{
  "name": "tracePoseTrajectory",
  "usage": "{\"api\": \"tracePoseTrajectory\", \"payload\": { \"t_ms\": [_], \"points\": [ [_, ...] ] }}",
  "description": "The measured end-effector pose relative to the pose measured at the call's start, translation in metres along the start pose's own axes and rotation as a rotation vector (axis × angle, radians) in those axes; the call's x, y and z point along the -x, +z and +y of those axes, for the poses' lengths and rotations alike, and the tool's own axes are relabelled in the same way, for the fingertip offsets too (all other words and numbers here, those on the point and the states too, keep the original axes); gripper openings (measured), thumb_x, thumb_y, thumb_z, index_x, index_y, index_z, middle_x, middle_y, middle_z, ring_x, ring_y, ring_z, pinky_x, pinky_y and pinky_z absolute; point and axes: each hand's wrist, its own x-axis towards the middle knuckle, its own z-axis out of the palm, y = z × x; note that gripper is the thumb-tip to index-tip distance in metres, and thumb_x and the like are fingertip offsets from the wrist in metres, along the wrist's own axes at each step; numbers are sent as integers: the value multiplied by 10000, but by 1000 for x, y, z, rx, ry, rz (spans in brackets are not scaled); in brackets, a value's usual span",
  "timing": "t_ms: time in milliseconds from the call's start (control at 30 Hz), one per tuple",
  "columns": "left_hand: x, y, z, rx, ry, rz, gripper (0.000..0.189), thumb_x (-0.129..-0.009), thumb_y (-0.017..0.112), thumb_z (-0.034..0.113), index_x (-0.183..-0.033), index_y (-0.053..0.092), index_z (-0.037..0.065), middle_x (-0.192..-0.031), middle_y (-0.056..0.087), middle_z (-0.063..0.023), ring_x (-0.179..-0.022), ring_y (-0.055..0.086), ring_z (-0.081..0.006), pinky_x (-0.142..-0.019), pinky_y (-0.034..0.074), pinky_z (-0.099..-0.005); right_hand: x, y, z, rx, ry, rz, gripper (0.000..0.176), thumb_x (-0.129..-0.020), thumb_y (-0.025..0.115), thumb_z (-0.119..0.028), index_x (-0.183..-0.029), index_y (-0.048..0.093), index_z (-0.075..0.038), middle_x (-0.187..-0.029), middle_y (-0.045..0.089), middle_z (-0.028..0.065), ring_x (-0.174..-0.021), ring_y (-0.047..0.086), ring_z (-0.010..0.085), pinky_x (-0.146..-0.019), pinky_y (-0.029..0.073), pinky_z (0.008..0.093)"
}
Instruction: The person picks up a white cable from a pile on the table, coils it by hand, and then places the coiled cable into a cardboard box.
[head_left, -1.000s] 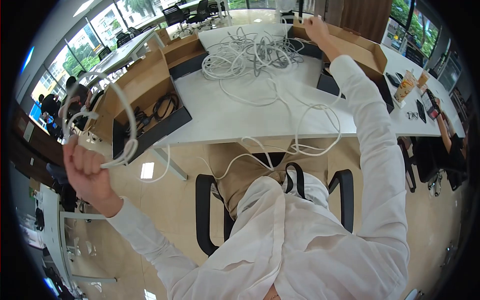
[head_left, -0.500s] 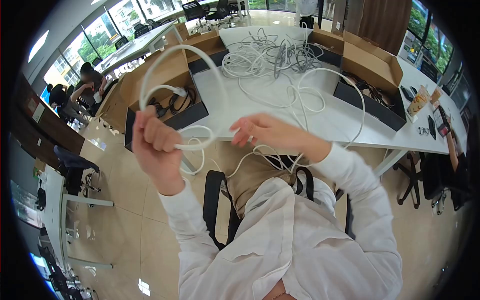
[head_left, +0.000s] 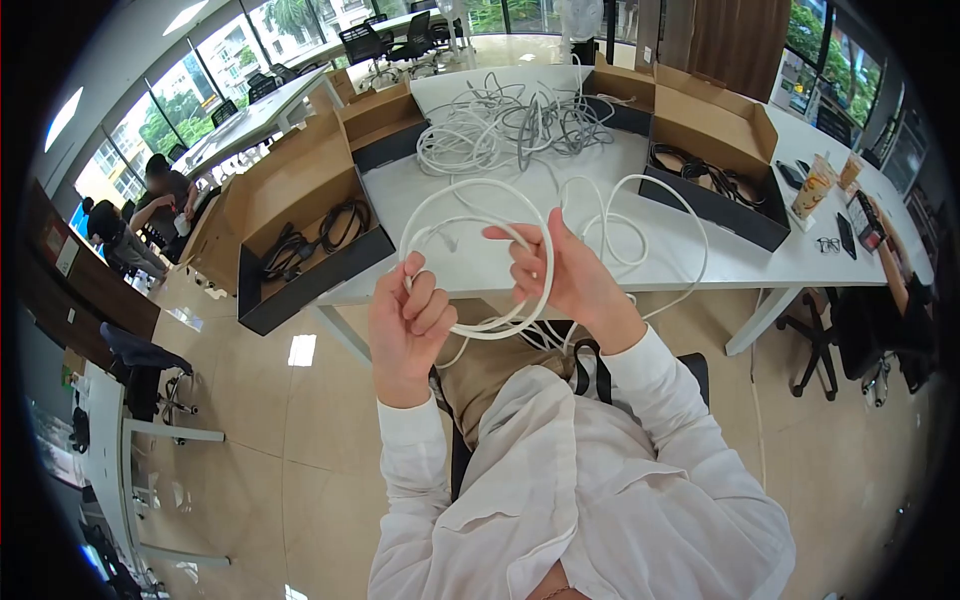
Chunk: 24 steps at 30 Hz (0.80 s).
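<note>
A white cable is looped into a ring between my two hands, above the table's near edge. My left hand is closed around the ring's left side. On the right side, my right hand holds the coil, its thumb pointing up and its fingers curled inside the loop. A loose cable end with a plug shows inside the ring, near my left hand. More of the white cable arcs to the right over the table and hangs down toward my lap.
Tangled white and grey cables lie at the back of the white table. Open boxes with black cables stand at left and right. A patterned cup, glasses and a phone are farther right. Other people sit at both sides.
My left hand has moved right and down, bringing the cable loop in front of me. My right hand, previously apart from the loop with loose fingers, now grips its right side.
</note>
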Motion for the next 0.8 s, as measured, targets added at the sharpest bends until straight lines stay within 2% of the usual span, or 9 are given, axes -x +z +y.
{"api": "tracePoseTrajectory", "payload": {
  "t_ms": [67,200,233,333,433,533,633,733,800],
  "points": [
    [1,-2,-2,3,17,-1,152,-973,396,193,-846,417,111,-548,269,36,-459,278,-82,-439,268,-251,7,-5,-5,39,-4,112,571,-1008,318,-521,-1094,543,-3,-688,407,-46,-622,450,121,-653,496,321],
    [5,-5,4,-58,43,8,166,-938,407,186,-788,395,117,-563,284,22,-494,314,-100,-487,302,-264,9,-7,-11,-64,-72,104,476,-1018,322,-474,-934,569,-75,-924,575,42,-833,585,200,-778,508,355],
    [6,-5,6,-97,40,2,172,-933,409,186,-776,390,118,-567,284,19,-498,317,-102,-495,304,-266,12,-4,-13,-34,-71,79,532,-1008,317,-511,-1042,578,-48,-1104,593,99,-956,598,244,-822,508,375],
    [9,4,0,-317,-2,63,119,-925,399,178,-847,437,97,-598,367,3,-511,404,-132,-532,386,-286,19,15,-15,26,-60,54,615,-989,325,-554,-1192,549,-18,-1145,596,107,-940,609,214,-826,513,347],
    [7,18,-16,-657,150,241,124,-943,388,181,-927,459,80,-624,417,-7,-544,458,-140,-560,440,-306,21,11,-13,242,-154,-40,692,-967,354,-588,-1298,487,5,-959,621,74,-731,591,133,-685,498,267],
    [5,3,-21,-820,142,280,136,-949,378,153,-1004,470,68,-687,500,-40,-596,536,-185,-580,478,-346,27,20,-21,468,-156,-11,640,-979,386,-556,-1259,523,4,-695,545,2,-530,450,58,-527,390,211],
    [7,-2,-18,-1081,168,190,102,-923,403,102,-994,467,66,-741,542,-62,-591,534,-196,-584,483,-353,34,25,-22,444,-158,57,433,-1018,438,-391,-1158,588,-10,-610,451,-45,-480,318,36,-453,289,209],
    [15,13,-13,-1986,236,259,159,-874,418,61,-1022,470,39,-829,575,-82,-663,544,-196,-700,487,-328,34,20,-21,512,-190,184,373,-1029,422,-342,-1027,618,-25,-573,330,-75,-480,242,26,-436,223,215],
    [11,7,-13,-2051,417,156,225,-836,417,36,-1054,473,31,-881,588,-94,-725,543,-197,-755,464,-320,34,18,-20,453,-169,195,357,-1033,410,-322,-968,609,-33,-573,310,-82,-483,217,25,-434,202,218]
  ]
}}
